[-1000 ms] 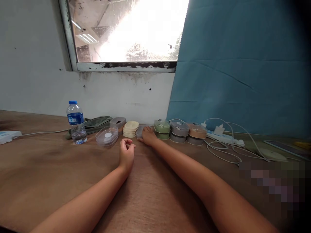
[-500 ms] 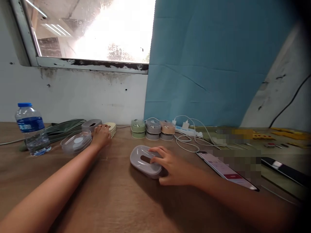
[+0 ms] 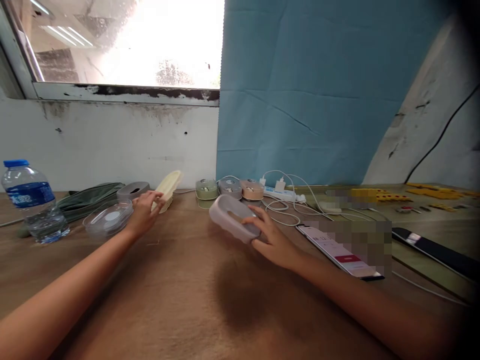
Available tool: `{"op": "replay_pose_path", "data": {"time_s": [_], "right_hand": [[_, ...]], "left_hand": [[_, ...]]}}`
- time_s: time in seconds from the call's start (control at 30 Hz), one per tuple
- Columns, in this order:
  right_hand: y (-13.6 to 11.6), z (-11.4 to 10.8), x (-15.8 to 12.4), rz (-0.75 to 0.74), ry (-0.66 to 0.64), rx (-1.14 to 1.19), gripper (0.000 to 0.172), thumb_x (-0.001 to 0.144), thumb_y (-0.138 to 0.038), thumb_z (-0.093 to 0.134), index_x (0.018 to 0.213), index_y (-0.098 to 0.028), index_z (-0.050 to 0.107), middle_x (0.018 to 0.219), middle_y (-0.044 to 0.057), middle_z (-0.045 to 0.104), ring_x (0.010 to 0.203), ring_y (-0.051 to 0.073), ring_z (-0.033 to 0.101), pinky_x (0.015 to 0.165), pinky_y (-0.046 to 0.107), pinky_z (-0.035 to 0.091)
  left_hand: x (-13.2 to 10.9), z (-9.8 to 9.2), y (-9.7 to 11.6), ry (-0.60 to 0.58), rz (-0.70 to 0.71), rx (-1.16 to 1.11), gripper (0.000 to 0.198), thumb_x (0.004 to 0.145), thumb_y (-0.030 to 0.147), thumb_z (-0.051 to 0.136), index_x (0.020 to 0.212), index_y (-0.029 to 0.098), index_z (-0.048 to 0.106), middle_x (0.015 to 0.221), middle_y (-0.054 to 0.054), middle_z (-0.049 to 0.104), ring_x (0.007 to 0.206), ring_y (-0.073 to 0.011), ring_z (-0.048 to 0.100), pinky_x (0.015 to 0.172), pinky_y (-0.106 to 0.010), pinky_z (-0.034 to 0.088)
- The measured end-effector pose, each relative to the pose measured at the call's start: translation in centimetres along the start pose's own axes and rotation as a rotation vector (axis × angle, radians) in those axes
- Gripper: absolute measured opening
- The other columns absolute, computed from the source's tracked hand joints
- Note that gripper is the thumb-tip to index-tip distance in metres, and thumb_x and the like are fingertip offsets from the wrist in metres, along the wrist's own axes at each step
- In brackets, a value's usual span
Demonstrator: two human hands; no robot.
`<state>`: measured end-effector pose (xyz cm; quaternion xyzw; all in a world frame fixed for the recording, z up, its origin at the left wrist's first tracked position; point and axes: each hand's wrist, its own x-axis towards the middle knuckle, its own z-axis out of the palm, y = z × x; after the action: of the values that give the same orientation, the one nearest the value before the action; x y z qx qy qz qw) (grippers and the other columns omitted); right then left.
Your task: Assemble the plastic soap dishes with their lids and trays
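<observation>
My left hand [image 3: 145, 209], at the back left, pinches a thin cream oval piece [image 3: 168, 183] by its lower edge and holds it tilted up. Under it sits another cream piece [image 3: 165, 204], partly hidden by the fingers. Toward the middle, my right hand [image 3: 272, 237] grips the right end of a grey rounded plastic lid [image 3: 226, 209] with a long slot in its top. The lid is tilted and raised off the table, its shadow falling below. A second grey slotted lid [image 3: 133, 190] and a clear plastic tray [image 3: 108, 218] lie left of my left hand.
Green [image 3: 206, 191], grey [image 3: 230, 189] and peach [image 3: 252, 190] small boxes stand at the wall. A power strip [image 3: 281, 194] with white cables lies to their right. A phone [image 3: 339, 252] rests at right; a water bottle [image 3: 34, 202] and green pouch [image 3: 93, 200] are at left.
My right hand has lifted the grey lid off the table and tilted it. My left hand has raised a cream piece from the stack. The view has shifted slightly right.
</observation>
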<state>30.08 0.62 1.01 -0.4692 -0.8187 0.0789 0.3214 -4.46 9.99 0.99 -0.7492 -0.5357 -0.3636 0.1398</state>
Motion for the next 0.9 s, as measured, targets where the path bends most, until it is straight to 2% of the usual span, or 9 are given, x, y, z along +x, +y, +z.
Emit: {"op": "replay_pose_path", "data": {"time_s": [0.07, 0.17, 0.3, 0.43, 0.57, 0.67, 0.77, 0.83, 0.9], "right_hand": [[-0.4, -0.6, 0.6, -0.002, 0.129, 0.079, 0.04, 0.066, -0.014, 0.045, 0.105, -0.023, 0.05, 0.136, 0.006, 0.026, 0.129, 0.024, 0.025, 0.104, 0.04, 0.025], [-1.1, -0.7, 1.1, 0.057, 0.208, 0.222, 0.045, 0.063, -0.015, 0.041, 0.106, -0.025, 0.049, 0.135, 0.004, 0.029, 0.129, 0.023, 0.025, 0.099, 0.038, 0.032], [-1.4, 0.9, 0.5, 0.092, 0.142, 0.325, 0.05, 0.056, -0.015, 0.04, 0.104, -0.024, 0.05, 0.132, 0.004, 0.036, 0.125, 0.024, 0.032, 0.094, 0.037, 0.038], [-1.0, 2.5, -0.5, 0.086, 0.044, 0.357, 0.045, 0.053, -0.015, 0.038, 0.094, -0.024, 0.055, 0.131, 0.004, 0.039, 0.126, 0.025, 0.033, 0.097, 0.039, 0.035], [-1.0, 2.7, -0.8, 0.105, 0.01, 0.389, 0.043, 0.051, -0.014, 0.038, 0.089, -0.023, 0.058, 0.131, 0.005, 0.04, 0.127, 0.026, 0.031, 0.098, 0.041, 0.033], [-1.5, 2.7, -1.0, 0.026, -0.034, 0.377, 0.043, 0.053, -0.013, 0.041, 0.09, -0.022, 0.059, 0.131, 0.006, 0.039, 0.127, 0.027, 0.03, 0.101, 0.041, 0.029], [-2.2, 2.8, -1.4, -0.038, -0.146, 0.313, 0.045, 0.055, -0.01, 0.044, 0.096, -0.021, 0.059, 0.132, 0.008, 0.035, 0.127, 0.027, 0.029, 0.103, 0.04, 0.026], [-2.7, 2.8, -1.6, -0.05, -0.25, 0.266, 0.048, 0.058, -0.009, 0.047, 0.103, -0.021, 0.057, 0.134, 0.008, 0.03, 0.128, 0.027, 0.028, 0.103, 0.039, 0.026], [-3.1, 2.8, -1.8, -0.056, -0.324, 0.231, 0.051, 0.061, -0.01, 0.051, 0.111, -0.022, 0.053, 0.136, 0.009, 0.027, 0.127, 0.026, 0.028, 0.102, 0.038, 0.028]], "left_hand": [[-1.8, -1.4, 1.9, -0.083, 0.141, -0.201, 0.022, 0.084, 0.036, 0.046, 0.096, 0.02, 0.057, 0.102, -0.008, 0.061, 0.1, -0.0231, 0.054, 0.089, -0.036, 0.033], [-4.4, -3.0, 4.9, -0.333, 0.373, -0.372, 0.018, 0.085, 0.032, 0.049, 0.097, 0.024, 0.059, 0.102, -0.006, 0.062, 0.102, -0.0207, 0.053, 0.092, -0.033, 0.031], [-6.3, -3.8, 7.2, -0.562, 0.578, -0.508, 0.019, 0.087, 0.026, 0.045, 0.101, 0.026, 0.058, 0.103, -0.006, 0.062, 0.103, -0.0189, 0.053, 0.094, -0.032, 0.03], [-6.6, -3.9, 7.2, -0.672, 0.639, -0.496, 0.021, 0.09, 0.024, 0.04, 0.103, 0.027, 0.057, 0.106, -0.005, 0.062, 0.109, -0.0189, 0.05, 0.097, -0.033, 0.028], [-6.7, -3.9, 6.3, -0.636, 0.541, -0.479, 0.019, 0.084, 0.031, 0.05, 0.102, 0.024, 0.053, 0.108, -0.006, 0.057, 0.107, -0.0201, 0.048, 0.096, -0.034, 0.03], [-7.0, -3.8, 5.4, -0.445, 0.398, -0.567, 0.035, 0.073, 0.036, 0.062, 0.099, 0.022, 0.044, 0.103, -0.008, 0.051, 0.097, -0.0204, 0.048, 0.087, -0.033, 0.039], [-7.4, -3.7, 4.7, -0.29, 0.3, -0.662, 0.051, 0.07, 0.035, 0.064, 0.108, 0.022, 0.032, 0.097, -0.007, 0.044, 0.088, -0.018, 0.047, 0.082, -0.032, 0.042], [-7.4, -3.8, 4.6, -0.311, 0.306, -0.66, 0.062, 0.068, 0.034, 0.066, 0.115, 0.022, 0.028, 0.1, -0.007, 0.042, 0.093, -0.019, 0.045, 0.086, -0.034, 0.04], [-7.4, -3.9, 4.9, -0.425, 0.347, -0.618, 0.068, 0.066, 0.033, 0.068, 0.121, 0.023, 0.03, 0.108, -0.009, 0.04, 0.104, -0.0217, 0.042, 0.093, -0.037, 0.038]]}}
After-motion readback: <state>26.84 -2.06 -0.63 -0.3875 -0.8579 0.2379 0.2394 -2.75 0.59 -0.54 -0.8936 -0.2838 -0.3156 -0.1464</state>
